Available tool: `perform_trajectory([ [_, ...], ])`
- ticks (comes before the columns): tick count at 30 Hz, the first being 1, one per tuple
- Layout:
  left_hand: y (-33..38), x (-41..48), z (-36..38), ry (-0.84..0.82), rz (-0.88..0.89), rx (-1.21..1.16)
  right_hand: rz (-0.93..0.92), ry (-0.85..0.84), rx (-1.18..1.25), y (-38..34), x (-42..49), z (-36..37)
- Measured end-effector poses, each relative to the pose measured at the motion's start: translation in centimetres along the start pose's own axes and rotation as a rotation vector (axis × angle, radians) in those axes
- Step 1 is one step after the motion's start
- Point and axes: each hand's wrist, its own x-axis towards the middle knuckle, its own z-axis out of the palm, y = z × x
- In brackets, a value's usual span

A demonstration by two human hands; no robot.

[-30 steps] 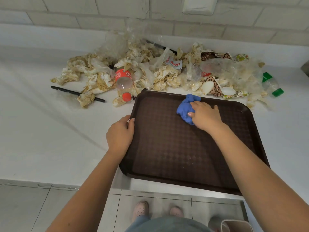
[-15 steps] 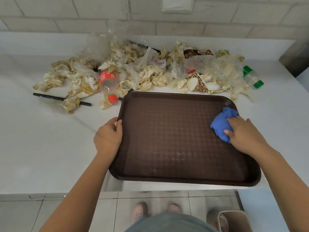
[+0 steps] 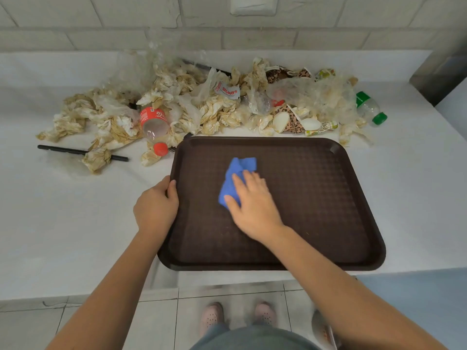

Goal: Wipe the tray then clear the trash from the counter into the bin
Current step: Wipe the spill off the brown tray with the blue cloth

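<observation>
Cloth (image 3: 242,164) under right grip (image 3: 255,208); tray (image 3: 316,198) beneath (brown)

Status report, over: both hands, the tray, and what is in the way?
Left hand grips brown tray at its left rim. Right hand presses blue cloth on tray. Trash pile on counter behind, not blocking.

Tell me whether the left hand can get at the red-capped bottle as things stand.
Probably yes. The left hand grips the left rim of the brown tray; the red-capped bottle lies uncovered just past its far left corner, with only bare counter between. It would have to release the tray first.
</observation>
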Motion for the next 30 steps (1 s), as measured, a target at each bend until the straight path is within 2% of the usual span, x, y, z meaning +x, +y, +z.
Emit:
perform_trajectory([
  [6, 0.2, 0.1, 0.2, 0.014, -0.064, -0.04, -0.254, -0.093, -0.013, -5.6, 1.5, 1.8],
  [12, -0.1, 0.2, 0.4, 0.021, -0.068, -0.046, -0.403, -0.048, 0.046, -3.8, -2.4, 0.9],
  [16, 0.0, 0.1, 0.2, 0.012, -0.039, -0.004, -0.28, 0.065, 0.056, 0.8, -7.3, -0.3],
  [25, 0.0, -0.1, 0.6, 0.025, 0.03, 0.148, 0.281, 0.222, -0.001, 12.6, -11.5, -3.7],
  [27, 0.0, -0.1, 0.6, 0.03, 0.032, 0.151, 0.3, 0.228, -0.03, 13.7, -11.7, -4.2],
  [30, 0.2, -0.2, 0.6, 0.035, 0.034, 0.16, 0.214, 0.253, -0.084, 14.3, -11.6, -4.9],
])
